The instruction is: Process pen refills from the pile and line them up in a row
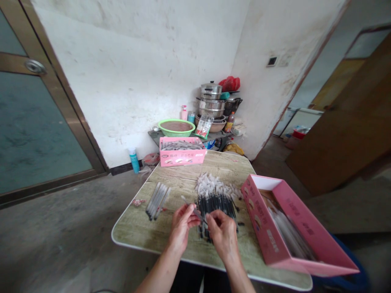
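My left hand (182,225) and my right hand (222,233) meet over the near side of a small wood-patterned table (137,228). Both are closed in a pinch on one thin pen (191,206) that slants up to the left from between their fingers. Just beyond my right hand lies a heap of black pen refills with clear caps (215,197). A smaller bundle of pens (157,200) lies to the left of my left hand.
An open pink box (276,240) holding clear tubes sits at the table's right edge. Another pink box (182,156) stands at the far edge. Behind it a low shelf carries a green basin (176,127) and stacked steel pots (211,101). A door (33,122) stands at left.
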Demonstrator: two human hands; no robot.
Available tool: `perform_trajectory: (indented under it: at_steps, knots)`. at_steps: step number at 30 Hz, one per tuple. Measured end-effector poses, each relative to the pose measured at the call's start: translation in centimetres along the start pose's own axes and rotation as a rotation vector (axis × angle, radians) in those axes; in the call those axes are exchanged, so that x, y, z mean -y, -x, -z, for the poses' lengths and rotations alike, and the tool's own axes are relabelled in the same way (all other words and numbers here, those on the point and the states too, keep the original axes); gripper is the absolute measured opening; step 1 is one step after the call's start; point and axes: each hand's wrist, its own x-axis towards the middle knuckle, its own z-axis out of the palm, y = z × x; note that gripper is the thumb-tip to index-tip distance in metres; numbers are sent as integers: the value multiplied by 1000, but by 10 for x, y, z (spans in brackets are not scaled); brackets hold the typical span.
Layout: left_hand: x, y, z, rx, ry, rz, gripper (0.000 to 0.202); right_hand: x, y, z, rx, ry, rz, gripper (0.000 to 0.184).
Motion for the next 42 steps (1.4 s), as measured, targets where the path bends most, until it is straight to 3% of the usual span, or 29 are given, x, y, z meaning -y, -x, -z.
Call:
perform_trajectory:
  at_steps: [3,5,7,10,14,18,22,26,30,36,42]
  knots:
    - [10,14,-13,51,7,42,30,-1,-7,-12,-250,-16,-2,37]
    - [18,21,-20,104,28,73,28,-3,-12,-18,-333,-74,-21,43]
    - [24,22,-20,134,41,106,27,-6,-15,-20,-320,-142,-29,46]
    - [20,10,-8,66,47,132,29,-15,-17,-17,-284,-245,-19,47]
    - [2,-15,17,-83,53,-16,31,-33,-20,-5,-296,-241,-56,46]
    - [-2,-25,30,-109,34,-84,34,-39,-26,-4,-97,167,-27,39]
    - [4,-24,31,-83,9,-102,36,-28,-35,-19,124,524,87,25]
    - [4,-25,32,-90,3,-120,35,-18,-44,-28,196,590,91,21]
    - [3,-25,33,-90,-14,-137,37,-17,-44,-14,250,646,77,18]
    - [5,-24,34,-65,-17,-151,36,-23,-11,6,357,739,101,19]
    - [6,-25,34,-58,-15,-158,35,-31,10,0,373,772,174,20]
